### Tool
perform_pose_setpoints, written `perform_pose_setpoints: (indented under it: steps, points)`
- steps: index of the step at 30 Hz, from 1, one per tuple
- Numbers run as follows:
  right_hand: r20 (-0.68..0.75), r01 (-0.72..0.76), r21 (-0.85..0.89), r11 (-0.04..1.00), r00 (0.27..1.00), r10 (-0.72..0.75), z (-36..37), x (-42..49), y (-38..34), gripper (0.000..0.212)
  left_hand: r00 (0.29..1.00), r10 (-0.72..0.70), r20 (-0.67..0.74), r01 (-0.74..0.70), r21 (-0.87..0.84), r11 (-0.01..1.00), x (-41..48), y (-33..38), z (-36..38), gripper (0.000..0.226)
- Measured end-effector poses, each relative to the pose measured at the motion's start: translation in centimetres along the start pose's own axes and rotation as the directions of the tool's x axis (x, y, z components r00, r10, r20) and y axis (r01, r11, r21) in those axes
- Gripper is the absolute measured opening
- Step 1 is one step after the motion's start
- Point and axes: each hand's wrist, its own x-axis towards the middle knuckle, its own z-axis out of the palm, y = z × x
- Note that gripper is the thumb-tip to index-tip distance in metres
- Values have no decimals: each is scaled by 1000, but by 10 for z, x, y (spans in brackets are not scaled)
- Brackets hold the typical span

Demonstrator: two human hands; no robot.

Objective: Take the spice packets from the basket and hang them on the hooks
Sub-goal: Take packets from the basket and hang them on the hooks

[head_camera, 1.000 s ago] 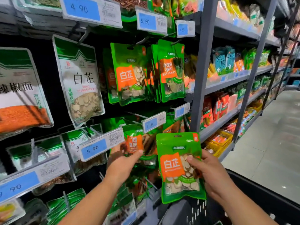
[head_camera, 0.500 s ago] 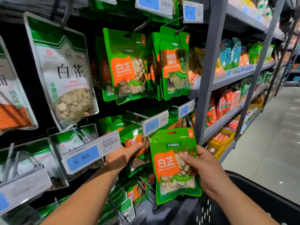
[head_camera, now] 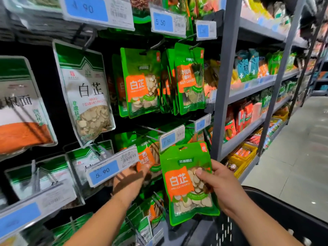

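Little has changed over the last second. The right hand [head_camera: 221,185] holds the green spice packet [head_camera: 184,185] at much the same height as before, only a shade further left. The packet's top edge now sits just beneath the 7.50 price tag [head_camera: 171,139]. The right grip pinches the packet by its right edge, with the thumb on the clear window and the fingers behind.

The left hand [head_camera: 129,181] stays at the lower row, reaching under the 5.90 price tag [head_camera: 108,170] to an orange-labelled packet [head_camera: 147,157] hanging there. Its fingertips are blurred and partly hidden, so whether that grip pinches the packet or merely touches it cannot be told.

For the task, this means the packet is out of the basket but not yet hung, and no hook passes through its hole. The matching packets [head_camera: 142,84], with the same orange label and pale slices, hang on an upper hook [head_camera: 156,45] beside the bay leaf packets [head_camera: 190,82]. That hook is probably where it belongs, and it is well above where the packet is held.

The black basket [head_camera: 287,221] sits at the lower right, below the right forearm. Only its rim and perforated wall show, so what remains inside is unknown. On a low shelf further along, a yellow crate [head_camera: 238,161] holds small red-orange packs, too small to identify.
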Motion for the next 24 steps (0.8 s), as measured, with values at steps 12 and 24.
perform_pose_setpoints:
  steps: [12, 24]
  points:
    - [47, 48, 8, 999, 998, -49, 13, -28, -42, 24, 942, 274, 192, -131, -543, 830, -136, 59, -25, 23]
    - [97, 322, -71, 944, 944, -314, 60, 27, -119, 56, 896, 444, -21, -423, -341, 839, -105, 153, -88, 72]
